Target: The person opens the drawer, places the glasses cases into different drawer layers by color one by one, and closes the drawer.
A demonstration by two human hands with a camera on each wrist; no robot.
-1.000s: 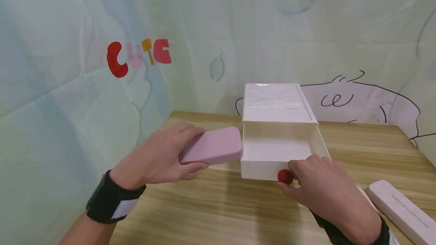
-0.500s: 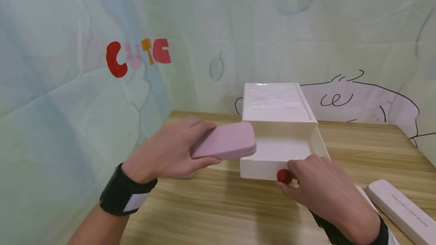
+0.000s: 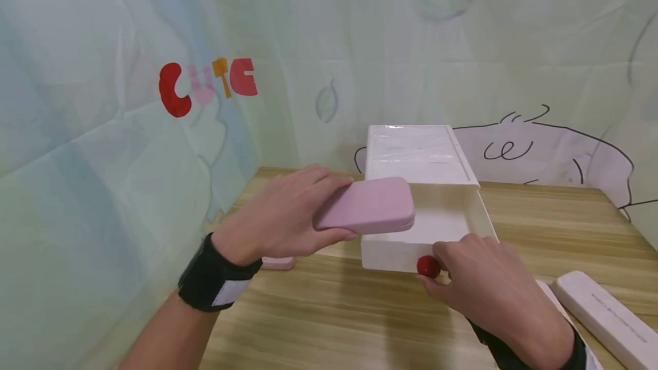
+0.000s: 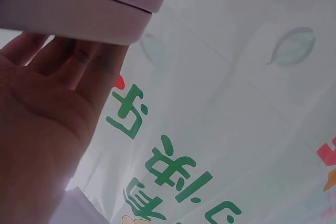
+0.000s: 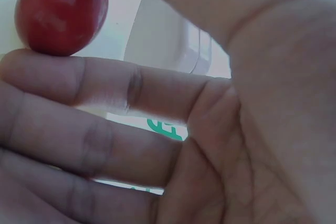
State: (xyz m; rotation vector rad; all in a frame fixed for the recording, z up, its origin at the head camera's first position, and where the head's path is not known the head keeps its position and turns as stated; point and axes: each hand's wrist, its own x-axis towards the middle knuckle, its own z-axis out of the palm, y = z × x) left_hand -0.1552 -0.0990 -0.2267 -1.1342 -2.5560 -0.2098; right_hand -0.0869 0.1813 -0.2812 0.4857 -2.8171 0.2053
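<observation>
Left hand: the left hand (image 3: 293, 216) grips one end of the pink case (image 3: 367, 205), thumb along its near side.
Pink case: held up over the drawer's left part, its far edge overlapping the housing's front lip in the head view; contact there cannot be told.
Right hand: the right hand (image 3: 488, 290) pinches the red knob (image 3: 429, 267) on the drawer front.
Drawer: the white drawer (image 3: 389, 254) stands pulled out toward the near side; its floor shows right of the case, up to the right wall.
Housing: the white housing (image 3: 418, 153) sits behind, on the bench (image 3: 319, 324).
Bench: wood shows between the wrists; a pink object (image 3: 278, 263) lies left, a pale long case (image 3: 612, 313) near right.
Since a second ago: the pink case has moved right from beside the drawer; the knob and drawer stay put.
</observation>
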